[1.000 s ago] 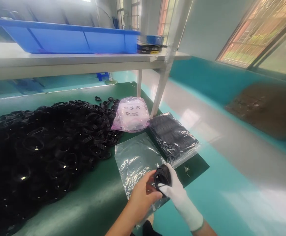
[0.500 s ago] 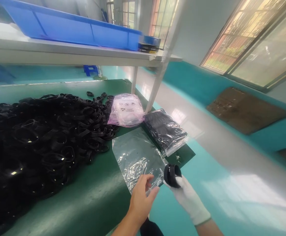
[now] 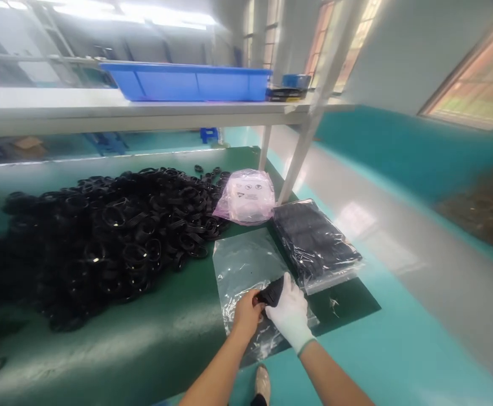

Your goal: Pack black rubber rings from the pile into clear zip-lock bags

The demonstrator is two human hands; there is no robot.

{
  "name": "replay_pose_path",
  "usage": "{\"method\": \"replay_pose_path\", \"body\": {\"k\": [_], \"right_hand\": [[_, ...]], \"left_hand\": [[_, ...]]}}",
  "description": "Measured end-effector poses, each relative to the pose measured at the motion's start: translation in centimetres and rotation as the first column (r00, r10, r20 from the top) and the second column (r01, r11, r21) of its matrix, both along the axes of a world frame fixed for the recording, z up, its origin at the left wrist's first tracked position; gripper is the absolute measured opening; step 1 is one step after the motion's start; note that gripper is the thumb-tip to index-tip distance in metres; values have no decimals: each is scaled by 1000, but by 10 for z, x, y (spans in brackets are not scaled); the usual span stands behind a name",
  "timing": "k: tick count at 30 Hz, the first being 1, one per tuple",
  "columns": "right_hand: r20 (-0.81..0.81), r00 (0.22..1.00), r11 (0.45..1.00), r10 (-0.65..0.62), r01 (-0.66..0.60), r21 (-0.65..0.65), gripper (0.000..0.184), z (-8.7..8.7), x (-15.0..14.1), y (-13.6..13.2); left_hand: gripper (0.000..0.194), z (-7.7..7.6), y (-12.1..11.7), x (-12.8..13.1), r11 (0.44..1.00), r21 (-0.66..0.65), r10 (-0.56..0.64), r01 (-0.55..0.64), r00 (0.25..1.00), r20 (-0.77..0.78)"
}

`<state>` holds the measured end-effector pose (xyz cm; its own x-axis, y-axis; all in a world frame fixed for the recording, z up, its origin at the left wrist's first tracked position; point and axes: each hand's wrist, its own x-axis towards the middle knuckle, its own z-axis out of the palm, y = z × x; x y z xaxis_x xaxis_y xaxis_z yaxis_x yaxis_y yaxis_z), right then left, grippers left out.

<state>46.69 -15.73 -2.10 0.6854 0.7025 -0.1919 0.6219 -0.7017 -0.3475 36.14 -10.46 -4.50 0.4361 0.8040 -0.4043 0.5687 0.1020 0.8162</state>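
Observation:
My right hand (image 3: pixel 289 313), in a white glove, grips a small stack of black rings (image 3: pixel 272 291) from the right. My bare left hand (image 3: pixel 246 317) closes on the left end of the same stack, its fingertips partly hidden behind it. Both hands are over a clear plastic bag (image 3: pixel 246 259) that lies flat on the green table, near its front edge. To the left spreads a big heap of loose black rings (image 3: pixel 145 225). A filled clear bag of dark items (image 3: pixel 314 242) lies just right of the flat bag.
A pinkish plastic bag with a white printed label (image 3: pixel 249 197) lies behind the flat bag, near the white shelf post (image 3: pixel 301 146). Above the green table (image 3: pixel 166 332), a shelf (image 3: pixel 187 115) carries a blue bin (image 3: pixel 196 84). Floor shows beyond the right edge.
My right hand has brought the rings left over the flat bag, and my left hand, open before, has closed on them. The view has swung left.

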Motion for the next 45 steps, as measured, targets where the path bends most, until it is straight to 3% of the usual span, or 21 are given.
{"method": "replay_pose_path", "body": {"k": [3,5,9,14,17,21,30,37,45], "right_hand": [[69,995,997,69,-67,-30,95,-6,-4,3],[30,990,989,135,-133,-57,101,-6,-1,2],[-161,960,961,230,-250,-119,105,0,11,1],[-154,969,972,193,-210,-104,98,-1,13,1],[-156,972,975,178,-195,-105,98,-3,9,0],[-155,975,979,161,-178,-102,98,-2,8,0],[-136,979,982,149,-163,-93,89,-3,5,3],[-162,976,979,145,-166,-119,96,0,2,3],[-185,974,981,129,-152,-119,99,2,4,3]], "left_hand": [[28,-6,-3,3,984,169,68,-49,992,-106],[23,-5,-7,5,969,243,84,-38,979,-184],[17,-3,-8,7,978,204,96,-47,967,-238],[32,0,-5,-2,991,131,51,-32,988,-146],[52,4,-12,-13,996,91,-17,24,997,-80],[77,6,-23,-18,989,134,-66,68,998,-20],[75,-8,-20,-16,991,116,-67,63,997,32],[74,-5,-18,-15,984,142,-102,105,994,-26],[77,-9,-18,-17,982,170,-89,84,996,23]]}}
